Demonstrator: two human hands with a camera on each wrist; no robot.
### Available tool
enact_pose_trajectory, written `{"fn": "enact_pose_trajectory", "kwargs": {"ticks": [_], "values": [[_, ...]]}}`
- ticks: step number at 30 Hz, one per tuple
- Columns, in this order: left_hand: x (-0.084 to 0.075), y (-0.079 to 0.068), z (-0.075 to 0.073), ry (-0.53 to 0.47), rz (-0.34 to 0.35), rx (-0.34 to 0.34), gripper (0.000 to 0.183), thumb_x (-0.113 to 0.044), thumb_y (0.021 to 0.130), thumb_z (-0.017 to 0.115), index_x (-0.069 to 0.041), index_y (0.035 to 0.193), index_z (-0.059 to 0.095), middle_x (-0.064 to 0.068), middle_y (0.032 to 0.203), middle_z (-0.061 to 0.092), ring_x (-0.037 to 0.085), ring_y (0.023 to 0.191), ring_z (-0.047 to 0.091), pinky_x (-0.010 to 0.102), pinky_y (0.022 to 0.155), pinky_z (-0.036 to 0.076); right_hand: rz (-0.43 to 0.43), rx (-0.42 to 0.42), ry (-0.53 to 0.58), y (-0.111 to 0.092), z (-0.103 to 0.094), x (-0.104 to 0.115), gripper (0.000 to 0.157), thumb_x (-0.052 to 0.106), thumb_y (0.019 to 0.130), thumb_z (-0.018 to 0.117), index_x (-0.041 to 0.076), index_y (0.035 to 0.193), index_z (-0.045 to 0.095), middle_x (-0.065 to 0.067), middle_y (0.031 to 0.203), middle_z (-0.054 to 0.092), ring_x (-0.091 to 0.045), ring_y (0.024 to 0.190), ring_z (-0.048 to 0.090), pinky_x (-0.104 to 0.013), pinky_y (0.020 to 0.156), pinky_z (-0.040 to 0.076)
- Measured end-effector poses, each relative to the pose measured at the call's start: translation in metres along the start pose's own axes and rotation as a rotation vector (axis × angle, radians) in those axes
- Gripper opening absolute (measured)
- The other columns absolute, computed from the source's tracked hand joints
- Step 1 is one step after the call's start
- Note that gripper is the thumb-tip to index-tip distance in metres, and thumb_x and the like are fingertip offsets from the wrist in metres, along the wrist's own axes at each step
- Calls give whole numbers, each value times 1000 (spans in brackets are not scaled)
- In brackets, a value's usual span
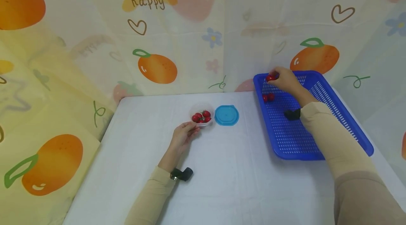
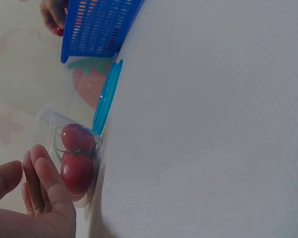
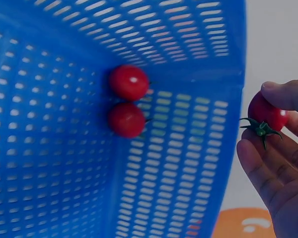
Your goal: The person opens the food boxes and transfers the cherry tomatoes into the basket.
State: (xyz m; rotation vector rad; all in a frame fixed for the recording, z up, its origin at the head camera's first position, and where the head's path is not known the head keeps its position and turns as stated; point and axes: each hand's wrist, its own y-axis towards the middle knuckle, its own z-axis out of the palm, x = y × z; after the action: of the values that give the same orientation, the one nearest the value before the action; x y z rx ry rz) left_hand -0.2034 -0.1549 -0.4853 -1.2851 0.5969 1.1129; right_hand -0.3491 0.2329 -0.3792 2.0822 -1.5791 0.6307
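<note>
My right hand (image 1: 283, 80) pinches a red cherry tomato (image 3: 266, 112) with a green calyx between thumb and fingers, at the far left corner of the blue plastic basket (image 1: 272, 140). Two more cherry tomatoes (image 3: 128, 83) lie together inside that basket, against its wall. On the white table stands a small clear plastic tub (image 2: 44, 121) holding several cherry tomatoes (image 1: 206, 113). The fingers of my left hand (image 1: 184, 135) are at the tub's near side, loosely bent, with the thumb apart from them in the left wrist view. Whether they press the tub is unclear.
A round light-blue lid (image 1: 226, 115) lies flat just right of the tub. The table's white cloth (image 1: 222, 175) spreads in front. A fruit-printed curtain (image 1: 190, 42) hangs behind the table and along its left side.
</note>
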Motion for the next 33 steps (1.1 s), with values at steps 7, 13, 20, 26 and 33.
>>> {"fn": "enact_pose_trajectory", "kwargs": {"ticks": [7, 13, 20, 26, 33], "values": [[1, 1, 0, -9, -4, -12, 28, -13, 95, 60, -1, 121, 55, 4, 97, 68, 11, 86, 69, 20, 80, 58, 46, 21, -14, -7, 1, -16, 34, 8, 91, 64, -10, 118, 55, -33, 119, 57, -46, 110, 54, -58, 99, 45], [1, 1, 0, -5, -11, -18, 28, -13, 96, 60, -2, 121, 55, 4, 99, 68, 11, 87, 69, 19, 81, 58, 98, 58, -15, -12, 1, -25, 37, 11, 93, 62, -11, 122, 53, -34, 122, 55, -46, 113, 51, -59, 101, 43], [1, 1, 1, -1, -3, -11, 28, -13, 96, 60, -1, 121, 54, 4, 97, 68, 11, 86, 68, 19, 80, 58, 105, 54, -39, -15, 5, -38, 36, 9, 91, 62, -14, 119, 54, -36, 119, 56, -48, 111, 52, -59, 99, 43], [0, 2, 1, 4, -5, -9, 29, -12, 96, 60, -1, 122, 54, 3, 97, 68, 10, 86, 68, 19, 80, 58, 156, 46, -35, -15, 11, -44, 38, 4, 90, 60, -15, 122, 51, -37, 119, 54, -48, 110, 52, -59, 98, 44], [0, 1, 1, -7, -17, -19, 27, -12, 95, 60, -2, 120, 55, 3, 97, 68, 11, 87, 68, 20, 81, 58, 169, 43, -49, -13, 21, -48, 32, 1, 90, 56, -16, 117, 52, -36, 112, 55, -47, 103, 53, -58, 92, 47]]}}
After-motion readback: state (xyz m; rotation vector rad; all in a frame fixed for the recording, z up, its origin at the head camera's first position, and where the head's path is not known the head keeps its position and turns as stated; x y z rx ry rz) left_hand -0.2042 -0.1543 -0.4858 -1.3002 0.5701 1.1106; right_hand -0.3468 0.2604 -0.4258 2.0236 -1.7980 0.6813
